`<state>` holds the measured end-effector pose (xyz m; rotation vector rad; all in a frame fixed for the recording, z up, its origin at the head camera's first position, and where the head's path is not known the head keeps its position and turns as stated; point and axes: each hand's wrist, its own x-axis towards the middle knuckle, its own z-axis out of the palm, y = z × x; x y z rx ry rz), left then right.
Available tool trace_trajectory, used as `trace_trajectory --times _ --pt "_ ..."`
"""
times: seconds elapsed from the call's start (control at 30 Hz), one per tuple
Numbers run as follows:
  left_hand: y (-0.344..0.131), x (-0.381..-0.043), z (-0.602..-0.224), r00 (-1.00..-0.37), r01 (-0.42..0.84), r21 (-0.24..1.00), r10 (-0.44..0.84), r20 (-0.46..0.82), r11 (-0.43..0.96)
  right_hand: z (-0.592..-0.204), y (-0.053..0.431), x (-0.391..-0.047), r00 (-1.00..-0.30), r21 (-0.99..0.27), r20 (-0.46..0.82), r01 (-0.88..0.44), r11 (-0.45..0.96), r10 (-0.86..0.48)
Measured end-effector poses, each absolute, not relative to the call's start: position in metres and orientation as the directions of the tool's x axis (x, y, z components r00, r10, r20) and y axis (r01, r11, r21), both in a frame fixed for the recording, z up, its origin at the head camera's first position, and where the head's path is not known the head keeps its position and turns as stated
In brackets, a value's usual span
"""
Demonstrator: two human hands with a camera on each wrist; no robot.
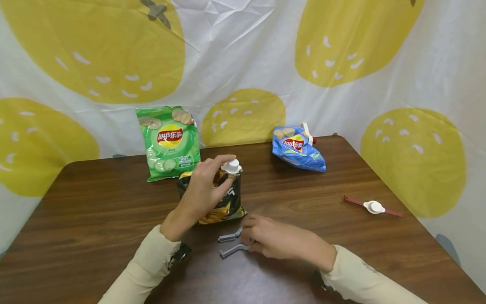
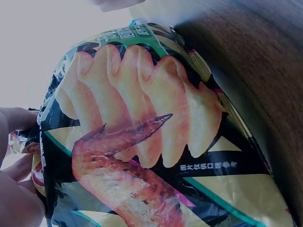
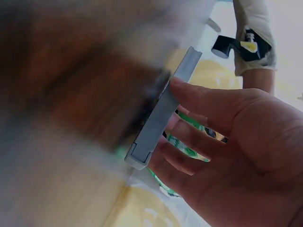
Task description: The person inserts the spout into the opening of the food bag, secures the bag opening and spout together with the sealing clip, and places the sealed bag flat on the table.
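My left hand (image 1: 205, 185) grips the upper part of a black chip bag (image 1: 234, 196) standing on the table. A white sealing clip with a round cap (image 1: 232, 166) sits at the bag's top, between thumb and index finger. Up close in the left wrist view, the bag (image 2: 137, 113) shows chips and a roasted wing, with fingertips at its left edge. Low over the table, my right hand (image 1: 271, 236) holds a grey bag clip (image 1: 233, 250), whose two arms point left in the head view. In the right wrist view, thumb and fingers pinch a long grey bar of the clip (image 3: 163, 116).
Behind the left hand, a green chip bag (image 1: 168, 147) leans on the patterned cloth. A blue chip bag (image 1: 298, 150) with a white clip (image 1: 307, 133) on its top lies farther right. Another clip, red with a white cap (image 1: 374, 207), lies near the table's right edge.
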<state>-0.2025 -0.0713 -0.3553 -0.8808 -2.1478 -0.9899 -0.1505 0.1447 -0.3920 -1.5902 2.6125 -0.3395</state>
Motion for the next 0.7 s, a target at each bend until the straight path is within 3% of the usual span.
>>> trace_trajectory --times 0.2,0.43,0.7 --pt "-0.072 -0.202 -0.356 -0.6 0.763 0.411 0.311 0.737 0.498 -0.372 0.153 -0.153 -0.469 -0.26 0.109 -0.864 0.431 -0.876" --pt "-0.072 -0.201 -0.354 -0.615 0.755 0.432 0.306 0.726 0.493 -0.334 0.174 -0.154 -0.528 -0.36 0.186 -0.821 0.442 -0.828" --pt "-0.073 -0.202 -0.354 -0.621 0.752 0.437 0.307 0.721 0.493 -0.308 0.195 -0.16 -0.576 -0.32 0.32 -0.813 0.486 -0.752"
